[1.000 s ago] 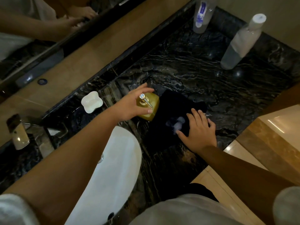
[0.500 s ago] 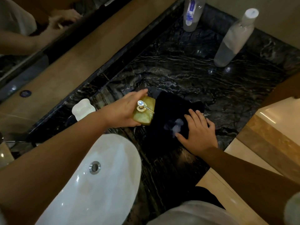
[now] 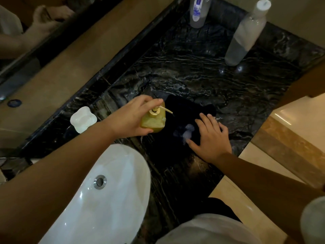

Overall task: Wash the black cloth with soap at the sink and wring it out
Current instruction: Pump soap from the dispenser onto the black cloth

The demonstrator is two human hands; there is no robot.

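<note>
Right now left hand (image 3: pixel 131 118) has its grip wrapped round the soap dispenser (image 3: pixel 153 120), one finger over the pump, nozzle aimed toward the black cloth (image 3: pixel 184 115) just beyond it. Right hand (image 3: pixel 210 138) lies spread, flat on the cloth, pinning it to the dark surface (image 3: pixel 202 67) beside the sink (image 3: pixel 109 187); pale soap blob (image 3: pixel 187 132) by its thumb.

the dark veined marble counter (image 3: pixel 184 71) carries the black cloth (image 3: pixel 182 117), a white soap dish (image 3: pixel 82 119), 2 clear bottles (image 3: pixel 246 32) at its far edge, and the white sink (image 3: pixel 112 191).
</note>
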